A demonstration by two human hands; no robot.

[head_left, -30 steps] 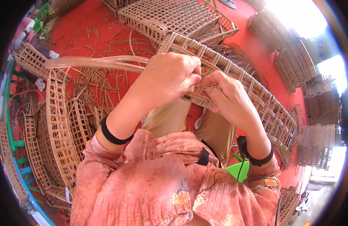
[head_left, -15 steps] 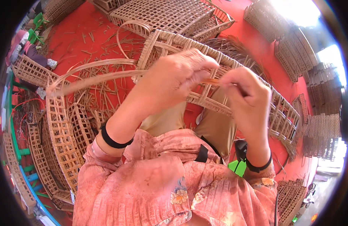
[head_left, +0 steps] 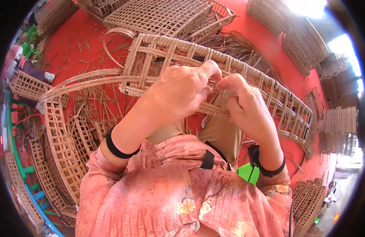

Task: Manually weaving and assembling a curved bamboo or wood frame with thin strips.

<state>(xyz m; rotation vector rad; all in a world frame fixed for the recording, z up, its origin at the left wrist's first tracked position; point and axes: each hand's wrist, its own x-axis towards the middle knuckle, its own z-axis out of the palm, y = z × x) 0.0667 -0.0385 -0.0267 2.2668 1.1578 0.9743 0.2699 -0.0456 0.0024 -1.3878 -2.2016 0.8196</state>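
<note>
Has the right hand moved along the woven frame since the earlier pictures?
Yes. The right hand has closed in on the left hand, at the woven frame's near rail.

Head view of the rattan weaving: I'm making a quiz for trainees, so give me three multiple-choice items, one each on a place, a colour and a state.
1. Where does the long woven rattan lattice frame lie?
A. across the person's lap
B. hung on a wall
C. on a shelf

2. What colour is the floor?
A. blue
B. red
C. grey

3. How are the hands placed?
A. both hanging free
B. one raised overhead
C. both pinching at the frame's near edge

A: the frame spans the tan-trousered knees.
B: red shows between the scattered cane strips.
C: left hand and right hand meet there.
</note>
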